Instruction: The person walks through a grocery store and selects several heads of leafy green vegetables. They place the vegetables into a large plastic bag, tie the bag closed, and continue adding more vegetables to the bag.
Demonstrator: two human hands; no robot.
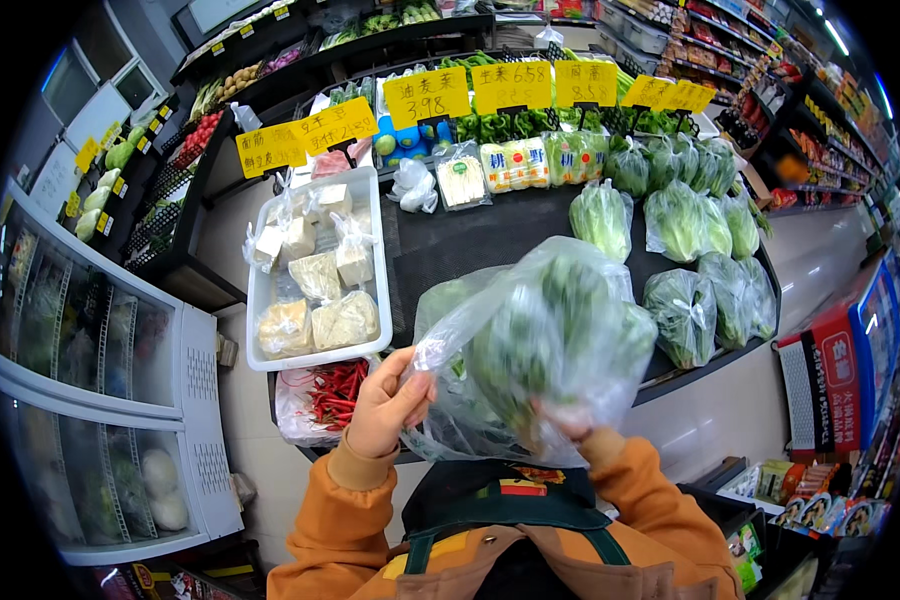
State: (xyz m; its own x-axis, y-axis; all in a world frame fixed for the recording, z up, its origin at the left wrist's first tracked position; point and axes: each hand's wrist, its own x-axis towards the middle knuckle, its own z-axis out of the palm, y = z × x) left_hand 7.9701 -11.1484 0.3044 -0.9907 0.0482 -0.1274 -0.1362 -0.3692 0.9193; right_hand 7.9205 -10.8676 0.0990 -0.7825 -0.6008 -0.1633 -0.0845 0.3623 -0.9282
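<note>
My left hand (392, 400) pinches the edge of a clear plastic bag (450, 330) between thumb and fingers. A blurred bunch of leafy greens (529, 337) shows through the film, leaves away from me and stems towards me. At the stem end, my right hand (566, 420) grips the bunch, seen blurred through the plastic. More bagged greens (450, 304) lie on the black display stand just behind, partly covered by the bag.
A white tray (386, 300) of bagged tofu stands left, above red chillies (337, 394). Bagged lettuce (601, 217) and dark greens (679, 319) sit right. Yellow price signs (426, 97) line the back. A glass-door fridge (97, 405) stands left; a red freezer (832, 375) stands right.
</note>
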